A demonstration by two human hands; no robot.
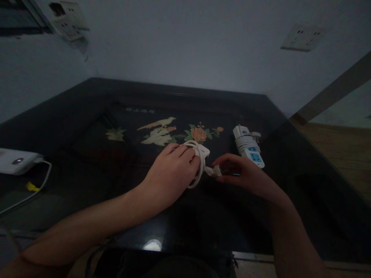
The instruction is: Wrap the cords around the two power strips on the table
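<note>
My left hand [176,170] is closed around a white power strip [205,151], most of it hidden under the palm and fingers. White cord [199,175] loops around the strip beside my fingers. Between the thumb and fingers of my right hand [240,170] is the plug [216,171] at the cord's end, just right of the loops. A second white power strip [243,132], its own cord wound around its middle and blue socket faces showing, lies on the dark table beyond my right hand.
The glossy black table [185,216] bears a bird-and-flower picture [158,137]. At the left lie a white device [17,161] with a white cable [48,177] and a yellow scrap [32,187]. Wall sockets [303,37] sit above the table.
</note>
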